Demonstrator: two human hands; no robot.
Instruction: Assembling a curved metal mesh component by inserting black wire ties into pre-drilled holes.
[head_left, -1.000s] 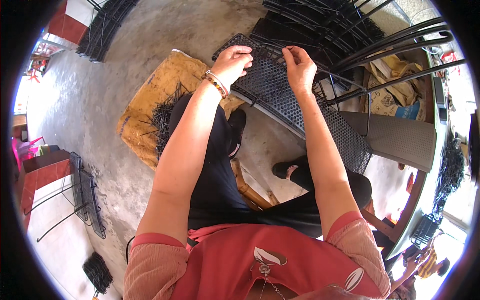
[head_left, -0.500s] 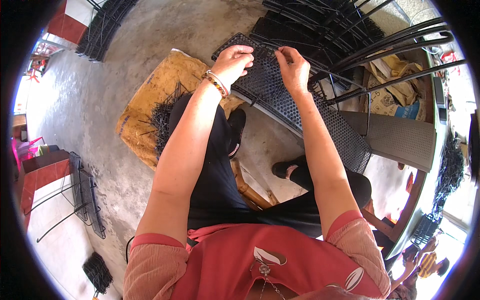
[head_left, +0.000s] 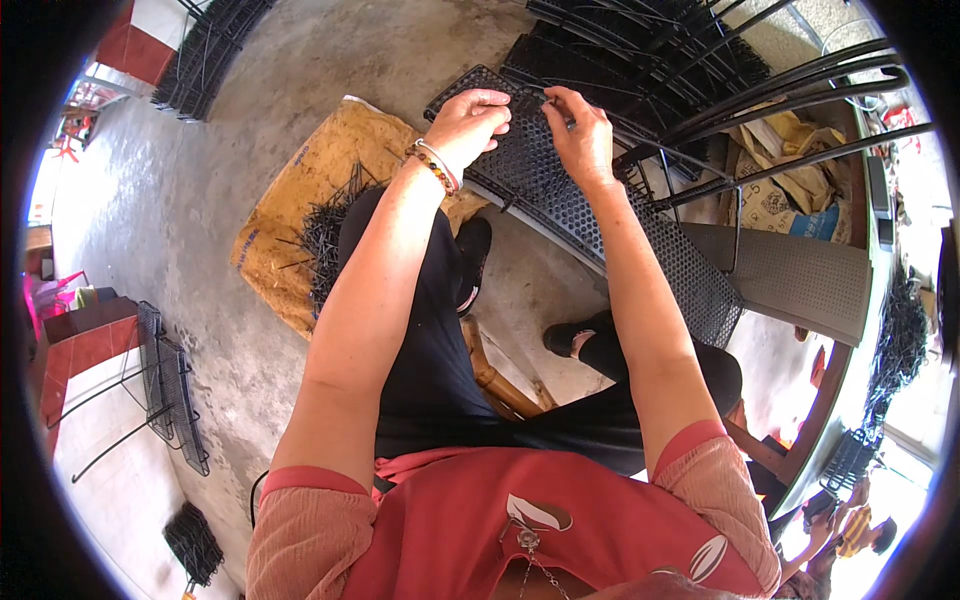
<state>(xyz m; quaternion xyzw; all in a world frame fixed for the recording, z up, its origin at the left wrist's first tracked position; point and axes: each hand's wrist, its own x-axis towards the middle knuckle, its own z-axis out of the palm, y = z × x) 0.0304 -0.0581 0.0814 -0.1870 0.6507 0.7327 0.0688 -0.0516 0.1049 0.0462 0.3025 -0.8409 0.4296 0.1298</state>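
Note:
A black perforated panel (head_left: 540,170), apparently part of a wire rack, slants across in front of my knees. Above its far end, my left hand (head_left: 468,128) is closed, with thumb and fingers drawn together at the panel's left side. My right hand (head_left: 582,135) pinches thumb against forefinger over the panel's right side. Whatever either hand holds is too small or dark to make out. On a yellow-brown sack (head_left: 285,215) beside my left knee lies a heap of thin black strips (head_left: 325,245).
Stacked black racks (head_left: 630,75) stand beyond the panel, with long black bars (head_left: 790,105) reaching in from the right. A grey perforated sheet (head_left: 800,285) is at the right. Another wire rack (head_left: 172,390) stands at the left. A person (head_left: 850,525) appears at the lower right.
My right hand has shifted slightly left, and its fingers have turned and curled in more. My left hand stays nearly in place.

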